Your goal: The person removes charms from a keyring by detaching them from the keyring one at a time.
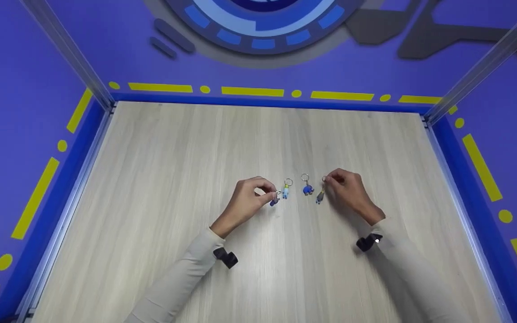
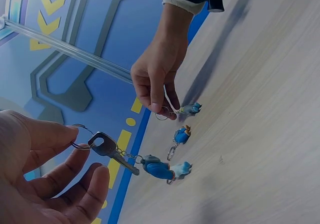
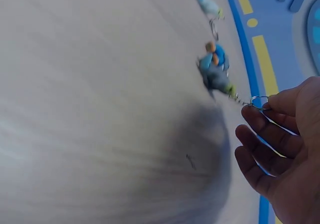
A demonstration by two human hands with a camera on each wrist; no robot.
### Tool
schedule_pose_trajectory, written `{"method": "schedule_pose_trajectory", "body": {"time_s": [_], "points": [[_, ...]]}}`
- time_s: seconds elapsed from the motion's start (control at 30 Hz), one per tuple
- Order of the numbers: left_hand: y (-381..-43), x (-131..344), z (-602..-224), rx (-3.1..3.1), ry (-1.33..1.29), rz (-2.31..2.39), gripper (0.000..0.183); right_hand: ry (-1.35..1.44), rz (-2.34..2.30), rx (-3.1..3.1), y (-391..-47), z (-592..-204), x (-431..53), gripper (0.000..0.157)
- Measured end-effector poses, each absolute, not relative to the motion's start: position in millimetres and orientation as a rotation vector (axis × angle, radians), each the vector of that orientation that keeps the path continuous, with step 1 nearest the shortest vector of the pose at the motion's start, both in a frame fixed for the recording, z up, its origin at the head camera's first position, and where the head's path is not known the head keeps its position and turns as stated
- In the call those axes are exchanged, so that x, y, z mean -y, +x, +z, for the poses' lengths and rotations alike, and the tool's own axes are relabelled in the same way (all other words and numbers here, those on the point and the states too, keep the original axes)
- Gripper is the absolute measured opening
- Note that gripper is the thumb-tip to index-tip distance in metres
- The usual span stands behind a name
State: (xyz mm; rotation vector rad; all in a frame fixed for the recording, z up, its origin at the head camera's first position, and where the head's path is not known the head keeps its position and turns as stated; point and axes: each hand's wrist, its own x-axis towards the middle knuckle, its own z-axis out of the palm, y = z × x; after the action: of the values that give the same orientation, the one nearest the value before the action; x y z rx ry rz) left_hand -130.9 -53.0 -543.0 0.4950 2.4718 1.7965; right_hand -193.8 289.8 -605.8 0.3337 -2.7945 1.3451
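My left hand (image 1: 249,195) pinches a split ring between thumb and index finger. From that ring hang a metal key (image 2: 112,151) and a blue figure keychain (image 2: 157,169), clearest in the left wrist view. Over to the right, my right hand (image 1: 350,190) pinches the ring (image 3: 259,103) of a grey figure keychain (image 3: 215,78). Whether that grey figure touches the table I cannot tell. Between the hands lie two more keychains: a light-blue figure with a yellow-green top (image 1: 286,193), beside the left fingertips, and a rounded blue figure with orange-brown parts (image 1: 308,190).
The pale wood-grain table (image 1: 173,148) lies under everything. Blue panels (image 1: 263,76) with yellow markings close it in at the back and both sides, with metal posts (image 1: 101,96) at the corners. Both sleeved wrists carry a black camera (image 1: 225,258).
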Motion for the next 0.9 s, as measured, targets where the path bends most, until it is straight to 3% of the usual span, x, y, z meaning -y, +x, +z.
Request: {"method": "schedule_pose_trajectory", "body": {"time_s": [0.9], "points": [[-133,48,-543,-2.465,0.516,1.814,0.015,0.359,1.131,2.761,-240,-629,-283,0.007]]}}
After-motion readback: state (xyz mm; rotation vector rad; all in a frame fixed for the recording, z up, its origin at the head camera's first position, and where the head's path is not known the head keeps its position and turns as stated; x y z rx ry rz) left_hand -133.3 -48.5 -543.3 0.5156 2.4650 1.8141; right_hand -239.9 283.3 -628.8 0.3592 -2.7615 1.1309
